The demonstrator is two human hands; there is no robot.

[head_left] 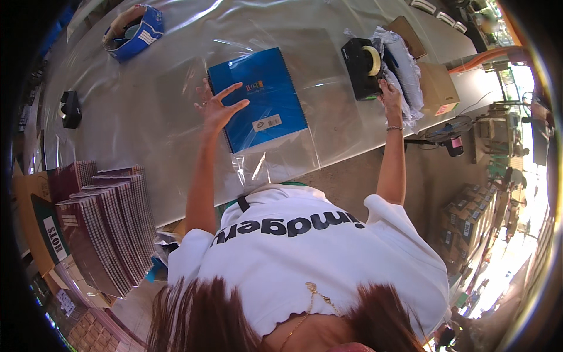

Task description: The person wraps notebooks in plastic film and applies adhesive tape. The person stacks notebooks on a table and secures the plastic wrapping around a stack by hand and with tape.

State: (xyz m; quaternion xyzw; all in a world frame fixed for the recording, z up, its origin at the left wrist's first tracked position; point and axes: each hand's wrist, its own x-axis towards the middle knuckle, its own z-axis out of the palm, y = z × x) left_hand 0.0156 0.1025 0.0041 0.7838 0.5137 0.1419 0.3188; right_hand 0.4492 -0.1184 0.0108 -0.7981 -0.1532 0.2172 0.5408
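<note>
A blue spiral-bound notebook (264, 100) lies on a worktable covered with clear plastic film (328, 135). Its coil runs down the right edge, and a small white label sits on the lower cover. My left hand (220, 108) is open at the notebook's left edge, thumb and forefinger spread over the cover. Further right stands a black tape dispenser (359, 73) carrying a roll of tape (372, 61). My right hand (389, 97) is at the dispenser's near right corner with its fingers curled in; whatever they pinch is too small to make out.
Beside the dispenser lie a wrapped bundle (404, 76) and a cardboard box (437, 88). A blue ring-shaped holder (135, 34) is at the far left, with a small black dispenser (71, 110) nearer. Stacked maroon spiral notebooks (105, 229) stand at the near left. A fan (448, 132) is beyond the table's right edge.
</note>
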